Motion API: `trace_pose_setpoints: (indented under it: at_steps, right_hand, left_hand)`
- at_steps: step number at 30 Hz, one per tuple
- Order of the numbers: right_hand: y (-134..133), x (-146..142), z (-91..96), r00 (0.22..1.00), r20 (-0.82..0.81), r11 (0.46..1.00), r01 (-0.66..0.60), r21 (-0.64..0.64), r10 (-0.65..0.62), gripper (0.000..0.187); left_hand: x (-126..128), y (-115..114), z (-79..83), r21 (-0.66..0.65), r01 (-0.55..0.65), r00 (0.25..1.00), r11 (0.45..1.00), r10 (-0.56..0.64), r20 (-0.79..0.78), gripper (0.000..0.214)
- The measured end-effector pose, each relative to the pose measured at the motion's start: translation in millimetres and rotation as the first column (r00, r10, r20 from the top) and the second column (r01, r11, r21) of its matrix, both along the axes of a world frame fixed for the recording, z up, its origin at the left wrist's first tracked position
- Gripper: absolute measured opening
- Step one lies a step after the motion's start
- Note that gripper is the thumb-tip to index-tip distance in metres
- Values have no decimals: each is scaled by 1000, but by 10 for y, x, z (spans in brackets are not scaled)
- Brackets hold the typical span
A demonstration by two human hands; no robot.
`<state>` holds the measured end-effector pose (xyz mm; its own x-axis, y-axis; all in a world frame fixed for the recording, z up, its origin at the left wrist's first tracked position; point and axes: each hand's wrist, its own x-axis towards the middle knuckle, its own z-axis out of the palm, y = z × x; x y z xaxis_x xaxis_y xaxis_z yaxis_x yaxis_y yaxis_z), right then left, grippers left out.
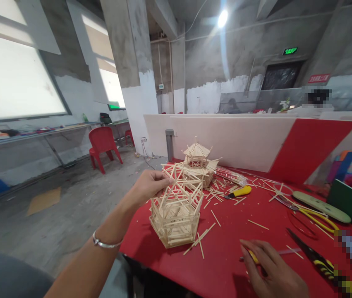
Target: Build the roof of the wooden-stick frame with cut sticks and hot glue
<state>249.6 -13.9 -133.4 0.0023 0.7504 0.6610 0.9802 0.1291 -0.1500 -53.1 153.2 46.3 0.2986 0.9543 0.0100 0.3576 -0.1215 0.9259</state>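
In front of me on the red table (219, 236) stands a hexagonal pavilion model (180, 223) built of thin wooden sticks, with an open lattice frame on top. My left hand (151, 186) pinches the top stick frame at its left side, thumb and fingers together. A silver bangle (106, 244) is on that wrist. Low on the right, my right hand (270, 267) is closed around a small yellow glue gun (253, 256). Its metal tip points left, toward the model, and a translucent stick sticks out behind. Most of the glue gun is hidden by my fingers.
A finished-looking stick pagoda (197, 159) stands behind the model. Loose sticks (216, 194), a yellow utility knife (239, 191), yellow-handled pliers (318, 219) and black-and-yellow scissors (310, 250) lie to the right. A white board (219, 140) edges the table's back.
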Motion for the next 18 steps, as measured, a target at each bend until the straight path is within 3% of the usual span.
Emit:
trace_pose_setpoints:
  at_steps: [8, 12, 18]
  right_hand:
    - [-13, 16, 30, 998, -56, 1000, -23, -9, 23, 36]
    - [-1, 70, 43, 999, -3, 998, -45, -42, 45, 36]
    - [33, 116, 11, 991, 92, 992, -102, 68, 96, 34]
  left_hand:
    - [-24, 28, -31, 13, 7, 1000, 1000, -7, -8, 33]
    - [-32, 41, -28, 30, 26, 999, 999, -25, -25, 34]
    - [-20, 27, 8, 34, 62, 998, 998, -61, -18, 34]
